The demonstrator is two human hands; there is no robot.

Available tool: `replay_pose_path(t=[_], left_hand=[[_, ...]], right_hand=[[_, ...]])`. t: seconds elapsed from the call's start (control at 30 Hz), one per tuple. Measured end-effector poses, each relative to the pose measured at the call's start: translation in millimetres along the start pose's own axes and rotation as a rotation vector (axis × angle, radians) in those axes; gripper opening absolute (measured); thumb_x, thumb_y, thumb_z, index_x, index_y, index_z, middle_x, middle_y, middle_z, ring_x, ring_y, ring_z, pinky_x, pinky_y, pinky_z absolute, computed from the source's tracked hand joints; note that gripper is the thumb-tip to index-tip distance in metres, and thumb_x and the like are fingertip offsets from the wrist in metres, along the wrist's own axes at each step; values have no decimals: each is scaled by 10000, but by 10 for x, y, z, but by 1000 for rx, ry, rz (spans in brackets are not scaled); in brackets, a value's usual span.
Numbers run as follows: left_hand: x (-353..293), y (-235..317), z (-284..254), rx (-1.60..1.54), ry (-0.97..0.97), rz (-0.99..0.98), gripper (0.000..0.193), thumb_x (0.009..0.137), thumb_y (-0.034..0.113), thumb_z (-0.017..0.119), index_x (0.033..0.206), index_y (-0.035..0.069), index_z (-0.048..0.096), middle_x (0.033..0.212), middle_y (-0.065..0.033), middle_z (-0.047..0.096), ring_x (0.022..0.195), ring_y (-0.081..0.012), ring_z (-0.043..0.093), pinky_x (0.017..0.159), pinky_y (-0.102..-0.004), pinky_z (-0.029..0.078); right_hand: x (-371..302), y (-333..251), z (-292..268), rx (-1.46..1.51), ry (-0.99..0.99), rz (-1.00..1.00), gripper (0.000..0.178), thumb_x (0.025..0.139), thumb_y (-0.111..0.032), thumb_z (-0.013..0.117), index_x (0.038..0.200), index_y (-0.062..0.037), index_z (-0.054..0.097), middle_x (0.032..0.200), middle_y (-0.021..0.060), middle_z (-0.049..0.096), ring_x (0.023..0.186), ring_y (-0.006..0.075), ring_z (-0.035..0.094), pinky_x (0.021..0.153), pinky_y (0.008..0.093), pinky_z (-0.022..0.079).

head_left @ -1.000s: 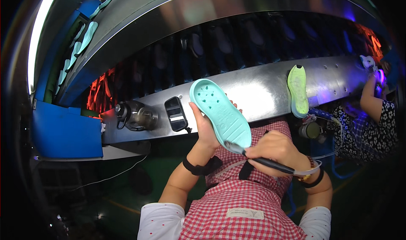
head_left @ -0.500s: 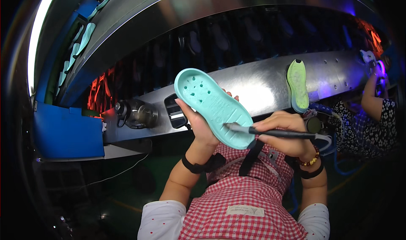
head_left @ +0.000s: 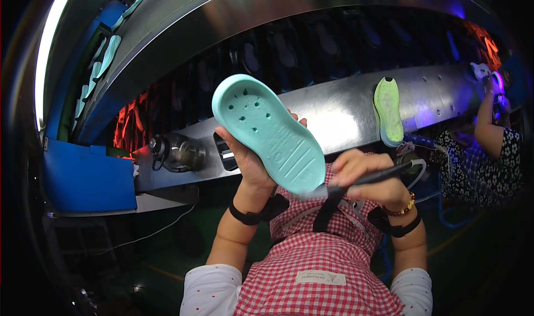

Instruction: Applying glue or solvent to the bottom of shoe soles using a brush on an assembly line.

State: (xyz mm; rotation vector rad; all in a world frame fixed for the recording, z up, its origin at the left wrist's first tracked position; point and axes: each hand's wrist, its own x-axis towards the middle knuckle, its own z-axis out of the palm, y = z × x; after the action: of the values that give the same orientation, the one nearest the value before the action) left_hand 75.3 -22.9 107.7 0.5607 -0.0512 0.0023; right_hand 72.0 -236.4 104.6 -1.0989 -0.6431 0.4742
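Note:
A teal shoe sole is held tilted above the bench's near edge, its hollow inner side facing up. My left hand grips it from below, thumb along its left rim and fingertips showing past the right edge. My right hand is closed around a black-handled brush, from whose rear end a pale tube runs. The brush's tip is blurred and lies at the sole's near end, along its lower rim. Small holes mark the sole's far end, and raised ribs cross its near half.
On the metal bench lie a yellow-green sole to the right, a dark jug and a black tray to the left. More teal soles line the far left. At the right sits another person.
The brush has moved from the sole's ribbed inner surface to its near end rim. My left hand has shifted the sole a little to the left and away from me.

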Motion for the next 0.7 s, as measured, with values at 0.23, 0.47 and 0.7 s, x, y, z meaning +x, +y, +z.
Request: replay_pose_path(t=[0.23, 0.47, 0.7], left_hand=[[-114, -50, 251, 100, 273, -67, 736, 849, 603, 250, 1286, 20, 356, 1225, -172, 468, 1080, -312, 493, 943, -527, 345], [-221, -199, 142, -79, 162, -153, 599, 894, 453, 248, 1307, 27, 331, 1282, -195, 411, 1140, -369, 442, 979, -555, 299], [-160, -220, 42, -264, -6, -130, 561, 885, 429, 280, 1295, 56, 365, 1271, -181, 429, 1126, -365, 456, 967, -550, 311]], right_hand=[[36, 159, 179, 521, 243, 102, 181, 807, 45, 509, 986, 64, 528, 1016, 197, 577, 981, 239, 570, 894, 349, 446], [19, 19, 318, -14, 196, -3, 180, 758, 52, 582, 938, 40, 586, 973, 161, 604, 916, 193, 590, 814, 288, 466], [120, -85, 296, -328, 90, -99, 180, 730, 42, 605, 909, 19, 612, 934, 159, 627, 883, 184, 610, 747, 275, 491]])
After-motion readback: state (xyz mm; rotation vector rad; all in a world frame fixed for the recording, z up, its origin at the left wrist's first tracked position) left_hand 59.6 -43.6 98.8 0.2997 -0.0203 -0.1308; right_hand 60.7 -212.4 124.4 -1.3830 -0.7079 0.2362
